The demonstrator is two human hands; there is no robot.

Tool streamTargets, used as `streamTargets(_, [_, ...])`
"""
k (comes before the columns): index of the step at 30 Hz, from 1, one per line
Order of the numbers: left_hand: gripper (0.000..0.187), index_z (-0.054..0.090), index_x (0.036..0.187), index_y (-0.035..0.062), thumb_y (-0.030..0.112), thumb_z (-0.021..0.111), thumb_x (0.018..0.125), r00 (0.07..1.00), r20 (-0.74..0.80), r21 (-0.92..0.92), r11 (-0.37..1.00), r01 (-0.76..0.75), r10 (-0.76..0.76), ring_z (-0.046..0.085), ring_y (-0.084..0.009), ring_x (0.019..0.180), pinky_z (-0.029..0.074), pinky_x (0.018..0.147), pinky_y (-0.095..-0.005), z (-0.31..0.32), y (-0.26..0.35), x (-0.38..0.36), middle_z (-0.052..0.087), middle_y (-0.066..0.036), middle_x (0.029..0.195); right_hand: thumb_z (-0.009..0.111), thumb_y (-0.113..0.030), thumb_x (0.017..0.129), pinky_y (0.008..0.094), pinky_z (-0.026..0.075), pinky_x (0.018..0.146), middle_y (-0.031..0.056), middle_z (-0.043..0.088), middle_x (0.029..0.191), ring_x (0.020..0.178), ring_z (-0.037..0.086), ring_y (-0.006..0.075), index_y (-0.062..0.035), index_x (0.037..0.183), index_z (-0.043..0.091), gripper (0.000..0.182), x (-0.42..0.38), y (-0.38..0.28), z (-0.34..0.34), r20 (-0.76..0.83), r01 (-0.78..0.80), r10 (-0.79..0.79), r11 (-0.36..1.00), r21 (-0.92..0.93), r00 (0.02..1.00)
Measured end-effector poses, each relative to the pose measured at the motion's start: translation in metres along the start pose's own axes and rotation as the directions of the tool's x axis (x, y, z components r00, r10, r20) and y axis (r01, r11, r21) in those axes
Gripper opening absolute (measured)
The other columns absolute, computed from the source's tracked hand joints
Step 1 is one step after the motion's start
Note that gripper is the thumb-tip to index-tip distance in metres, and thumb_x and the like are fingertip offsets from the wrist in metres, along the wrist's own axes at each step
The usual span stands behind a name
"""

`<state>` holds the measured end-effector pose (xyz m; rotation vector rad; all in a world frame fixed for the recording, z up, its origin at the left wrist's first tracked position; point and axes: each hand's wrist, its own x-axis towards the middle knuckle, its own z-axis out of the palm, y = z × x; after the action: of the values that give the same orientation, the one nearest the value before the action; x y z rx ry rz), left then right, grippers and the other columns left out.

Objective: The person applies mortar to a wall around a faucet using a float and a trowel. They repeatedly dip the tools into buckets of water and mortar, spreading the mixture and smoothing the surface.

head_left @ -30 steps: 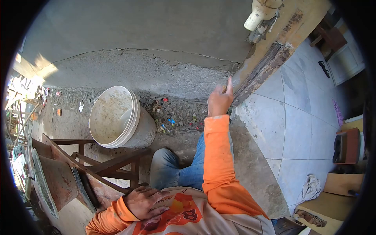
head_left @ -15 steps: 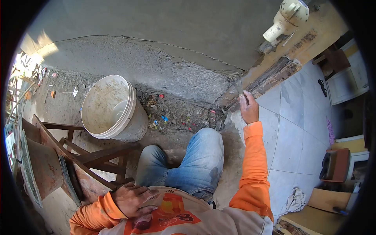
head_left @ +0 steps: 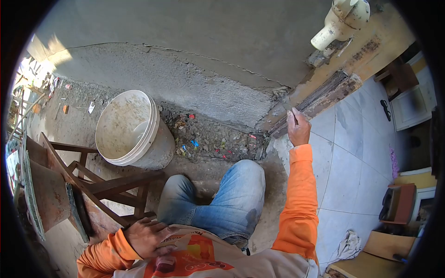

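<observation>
My right hand [head_left: 298, 128] is stretched forward with closed fingers, pinching a thin greyish tool [head_left: 289, 104] like a small trowel or putty knife. Its tip is by the corner where the grey plastered wall [head_left: 222, 95] meets the wooden door frame [head_left: 327, 96]. The tool is too thin and blurred to name surely. Against the front of my shirt [head_left: 194, 252] lies my left hand [head_left: 147, 237], its fingers loosely extended and nothing visible in them. Smooth plaster covers the upper wall; a rougher, lighter band runs along the bottom.
A cement-stained white bucket [head_left: 162, 143] stands front left, beside a wooden stand [head_left: 123, 183]. Rubble [head_left: 199, 134] with bits of coloured litter lies along the wall's foot. A pale pipe fitting [head_left: 340, 25] juts out above right. Tiled floor [head_left: 347, 171] stretches to the right, with a cloth [head_left: 348, 245] on it.
My right hand has shifted slightly beside the frame, and less of the tool shows now. My left hand stays on the shirt. The view has moved a little.
</observation>
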<state>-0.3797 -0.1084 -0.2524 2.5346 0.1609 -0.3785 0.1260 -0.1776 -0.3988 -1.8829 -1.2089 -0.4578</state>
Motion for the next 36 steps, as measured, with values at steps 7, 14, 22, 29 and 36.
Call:
streamTargets(7, [0.057,0.053,0.122,0.0058,0.041,0.065,0.079,1.000,0.003,0.012,1.000,-0.018,0.018,0.062,-0.0273,0.081,0.049,0.076,-0.0387,0.001,-0.003,-0.002,0.061,-0.010,0.090,0.065,-0.014,0.085,0.0391,0.053,0.067,0.0236,0.066,0.087,0.079,0.067,0.0351,0.0013,0.097,0.066,0.019,0.003,-0.005,0.007,0.022,-0.114,0.113,0.990,0.082,0.993])
streamTargets(14, [0.058,0.052,0.123,0.0076,0.039,0.067,0.077,1.000,0.026,-0.020,1.000,-0.006,0.006,0.063,-0.0273,0.085,0.049,0.077,-0.0405,0.002,-0.002,0.000,0.062,-0.011,0.095,0.065,-0.012,0.083,0.0400,0.052,0.067,0.0216,0.066,0.087,0.078,0.066,0.0364,0.0005,0.098,0.066,0.019,0.011,-0.003,0.000,0.036,0.030,-0.026,0.993,-0.110,0.999])
streamTargets(22, [0.059,0.052,0.123,0.0093,0.039,0.069,0.074,0.999,0.047,-0.032,0.999,0.011,-0.010,0.063,-0.0275,0.085,0.050,0.077,-0.0411,0.000,-0.002,-0.002,0.062,-0.011,0.094,0.063,-0.012,0.087,0.0375,0.053,0.068,0.0227,0.067,0.086,0.079,0.068,0.0345,0.0027,0.098,0.064,0.019,0.001,-0.017,-0.006,0.069,-0.052,0.051,0.999,0.011,0.996])
streamTargets(29, [0.060,0.052,0.124,0.0091,0.039,0.069,0.074,0.999,-0.011,-0.014,0.999,-0.031,0.031,0.062,-0.0271,0.083,0.050,0.076,-0.0397,0.004,-0.004,-0.001,0.061,-0.010,0.094,0.064,-0.013,0.086,0.0406,0.052,0.065,0.0214,0.066,0.088,0.077,0.065,0.0369,0.0024,0.097,0.065,0.019,0.010,-0.018,0.005,0.033,-0.039,0.044,0.990,-0.135,0.999])
streamTargets(36, [0.061,0.052,0.124,0.0084,0.038,0.069,0.074,1.000,0.029,-0.035,0.999,-0.008,0.009,0.062,-0.0266,0.082,0.050,0.075,-0.0385,0.002,-0.005,0.000,0.061,-0.010,0.091,0.063,-0.012,0.086,0.0414,0.051,0.067,0.0216,0.065,0.089,0.077,0.064,0.0387,0.0020,0.099,0.064,0.020,-0.007,-0.013,-0.001,0.075,-0.135,0.132,0.990,0.032,0.988])
